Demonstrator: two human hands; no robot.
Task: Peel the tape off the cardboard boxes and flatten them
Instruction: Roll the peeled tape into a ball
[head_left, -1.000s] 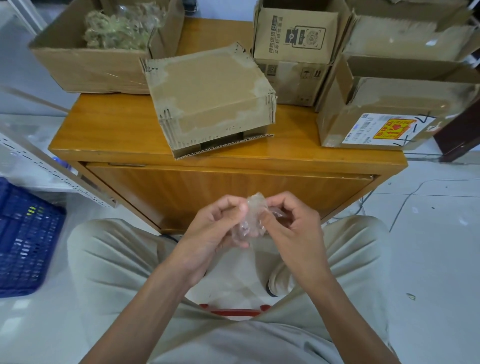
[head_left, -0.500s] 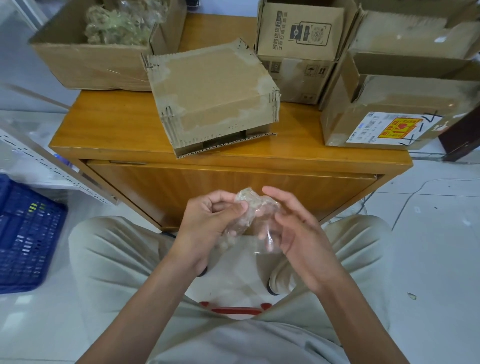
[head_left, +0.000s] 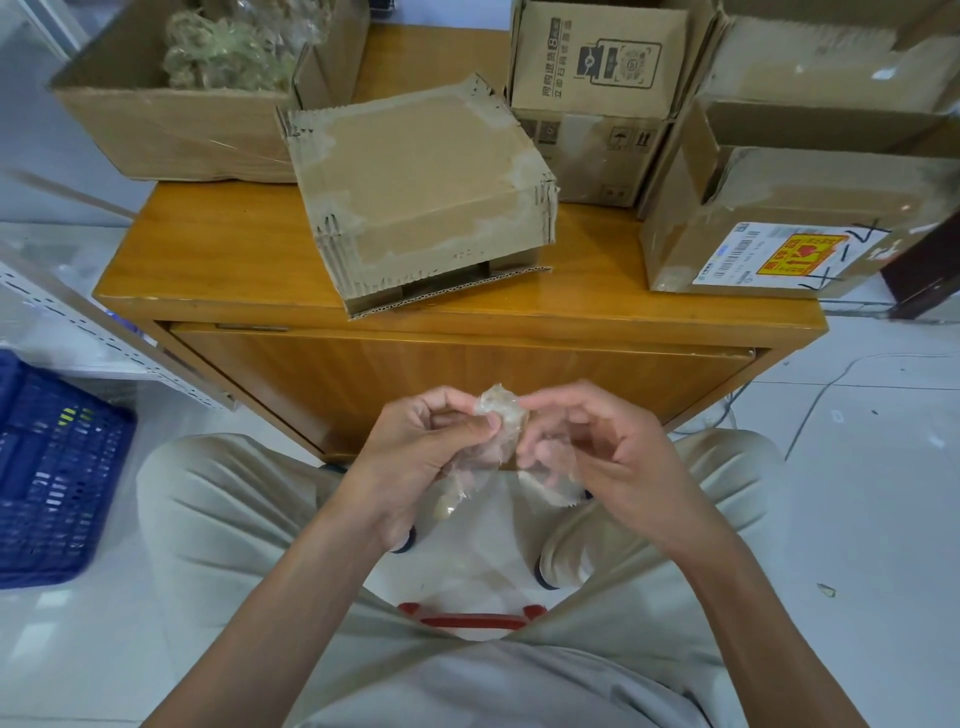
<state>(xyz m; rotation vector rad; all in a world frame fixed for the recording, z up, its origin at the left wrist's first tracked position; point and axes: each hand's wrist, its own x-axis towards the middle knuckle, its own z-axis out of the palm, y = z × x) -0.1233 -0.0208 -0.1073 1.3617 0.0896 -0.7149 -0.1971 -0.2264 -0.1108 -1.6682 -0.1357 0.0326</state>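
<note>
Left hand (head_left: 415, 447): fingers curled, thumb pressed against a crumpled wad of clear tape (head_left: 501, 415), gripping it from the left. Right hand (head_left: 597, 452): fingers bent, fingertips pinching the same wad from the right; a loose clear tail of the tape hangs below both hands. Wad is held in front of the person's lap, above the knees and just short of the wooden cabinet (head_left: 467, 374). On the cabinet top, nearest the front edge, lies a low brown box (head_left: 421, 192), tilted, pale torn patches along its edges and corners, bottom flap slightly open. Behind it to the left, an open box of balled-up tape (head_left: 171, 124). Behind to the right, a printed box (head_left: 597, 67), upright. Far right, a box with a shipping label (head_left: 779, 228), its top open. Blue crate (head_left: 52, 467) on the floor to the left, well apart from the cabinet.
</note>
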